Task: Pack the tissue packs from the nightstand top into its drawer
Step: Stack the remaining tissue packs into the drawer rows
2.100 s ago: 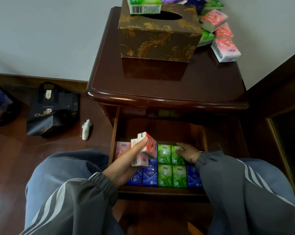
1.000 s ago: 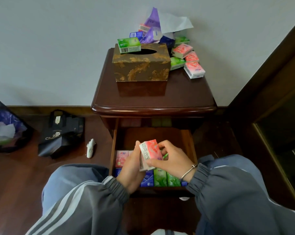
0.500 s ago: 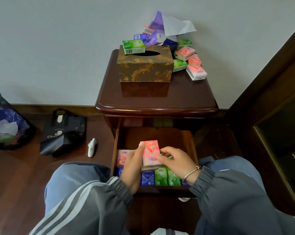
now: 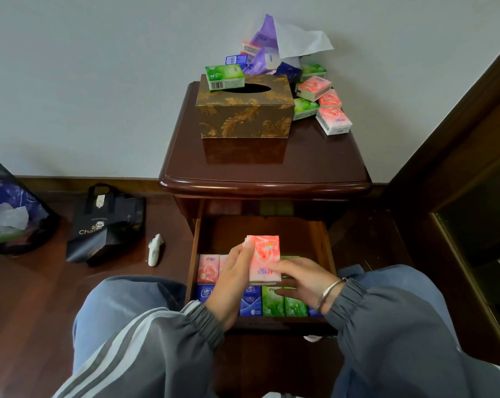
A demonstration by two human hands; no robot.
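Observation:
Over the open drawer (image 4: 198, 239) of the dark wooden nightstand (image 4: 271, 168), both hands hold a pink tissue pack (image 4: 264, 258). My left hand (image 4: 231, 280) grips its left edge, and my right hand (image 4: 303, 278) pinches its lower right corner. Rows of pink (image 4: 208, 268), blue (image 4: 250, 303) and green packs (image 4: 283, 303) fill the drawer's front part. More pink (image 4: 333, 120), green (image 4: 225, 76) and blue packs (image 4: 235, 59) lie at the back of the nightstand top, one green pack on the tissue box.
A gold-patterned tissue box (image 4: 244, 110) stands on the nightstand top. Torn purple wrapping (image 4: 264, 41) leans on the wall behind. On the floor to the left are a black bag (image 4: 105, 225), a small white object (image 4: 155, 249) and a mesh bin (image 4: 4, 208). A dark cabinet (image 4: 472, 182) stands on the right.
My right hand left the green packs in the drawer and joined the left on the pink pack. The pack has been turned flat and lowered a little toward the drawer.

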